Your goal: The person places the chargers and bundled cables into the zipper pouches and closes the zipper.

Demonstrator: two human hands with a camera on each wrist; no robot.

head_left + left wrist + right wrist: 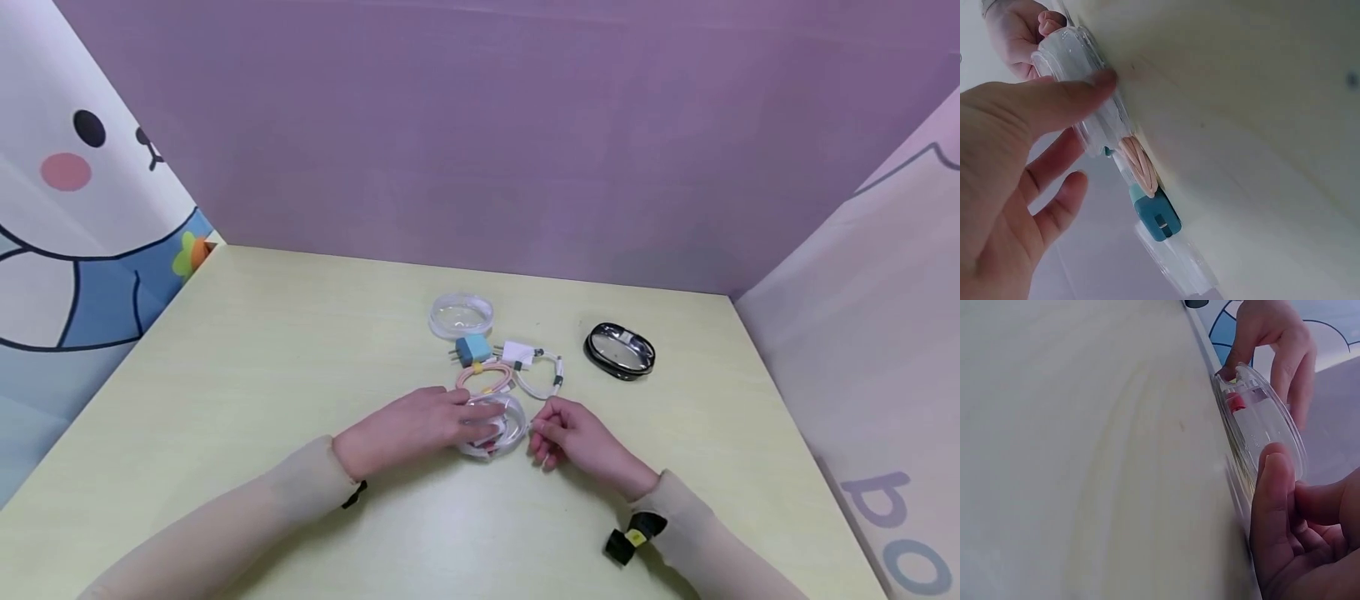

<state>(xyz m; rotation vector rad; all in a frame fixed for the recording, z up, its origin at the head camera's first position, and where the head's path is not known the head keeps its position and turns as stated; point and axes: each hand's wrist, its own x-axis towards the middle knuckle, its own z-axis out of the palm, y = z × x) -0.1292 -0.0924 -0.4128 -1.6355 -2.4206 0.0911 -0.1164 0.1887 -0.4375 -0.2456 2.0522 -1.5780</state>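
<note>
A round clear plastic case (516, 419) lies on the table between the two hands, with something white and a bit of red inside. My left hand (420, 423) grips it from the left; in the left wrist view the thumb is on one side and the fingers are on the other. At its right edge, my right hand (577, 437) pinches the rim between thumb and finger, its other fingers curled. Just behind the case (1266, 428) sits a coiled pink cable (1138, 164) with a yellow tie. The fingers partly hide the case's contents.
Behind the pink cable stand a blue charger plug (472, 350) and a white charger plug (517, 354), with a looped white cable (534, 392) beside them. Farther back lies another clear round case (488, 318). A black coiled cable (621, 370) is off to the right. A purple wall (480, 167) borders the table.
</note>
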